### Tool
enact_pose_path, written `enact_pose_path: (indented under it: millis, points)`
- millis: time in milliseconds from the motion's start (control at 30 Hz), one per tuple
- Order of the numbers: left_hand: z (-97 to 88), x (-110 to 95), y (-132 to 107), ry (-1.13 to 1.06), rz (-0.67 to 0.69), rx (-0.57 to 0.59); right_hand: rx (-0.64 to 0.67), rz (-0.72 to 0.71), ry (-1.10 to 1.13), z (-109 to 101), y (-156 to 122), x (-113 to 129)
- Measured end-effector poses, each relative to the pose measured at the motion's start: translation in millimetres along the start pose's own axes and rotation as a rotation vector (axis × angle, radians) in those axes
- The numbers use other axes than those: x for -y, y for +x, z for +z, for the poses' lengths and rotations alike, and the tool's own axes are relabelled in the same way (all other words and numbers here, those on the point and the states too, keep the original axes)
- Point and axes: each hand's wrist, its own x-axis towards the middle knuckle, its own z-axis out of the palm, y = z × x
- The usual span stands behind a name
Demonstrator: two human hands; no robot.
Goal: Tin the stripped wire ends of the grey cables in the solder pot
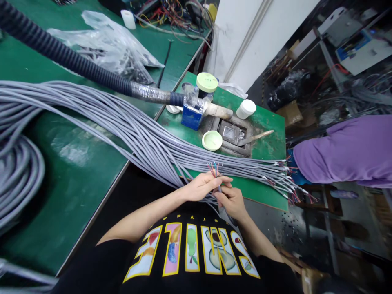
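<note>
Only the head view here, looking down over a black printed shirt at both hands, just off the near edge of the small green table point(266, 122).

The left hand point(202, 186) is closed around the end of one grey cable point(219, 189). Its fingers are curled over it, and the cable's stripped coloured wires point(215, 168) fan out just above the fingertips. The right hand point(232, 201) sits right against it, a bit lower. It's curled tight too, with thumb and fingers pinching the same cable just below the left hand's grip. So both hands are pretty much shut on that one cable, which is held in the air in front of the table edge.

Right behind the hands, a fat bundle of grey cables point(137, 134) sweeps in from the big green bench point(76, 175) on the left and across the small table. Its stripped ends point(290, 192) hang off the far right edge.

Further back on the small table there's a blue box point(191, 117), a metal pot point(230, 133) with a stick point(256, 136) resting on it, a pale green dish point(212, 140) and a white cup point(246, 109). A black ribbed hose point(61, 53) runs down from the top left to the blue box, and a clear plastic bag point(116, 45) lies on the bench behind it. On the right is another person in a purple sleeve point(346, 151).
</note>
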Motion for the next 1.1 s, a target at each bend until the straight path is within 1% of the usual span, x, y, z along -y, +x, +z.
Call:
enact_pose_path:
  millis: [100, 267, 600, 833, 1100]
  points:
    - [1.3, 1.3, -1.1, -0.042, -0.021, -0.007, -0.024, -0.020, -0.026, 0.0, 0.5, -0.2]
    - [2.2, -0.3, -2.1, -0.101, -0.042, -0.027, -0.026, -0.043, -0.034, 0.4, 1.7, 1.7]
    - [2.3, -2.4, -4.1, -0.054, -0.012, -0.062, -0.016, -0.068, -0.059, 1.2, -0.1, -1.6]
    - [3.3, 1.2, -7.3, -0.055, -0.028, -0.045, -0.002, -0.063, -0.054, 1.2, -2.1, -3.7]
    - [2.6, -1.6, -7.7, 0.014, 0.009, -0.032, 0.003, -0.041, -0.061, 1.5, -4.4, -7.1]
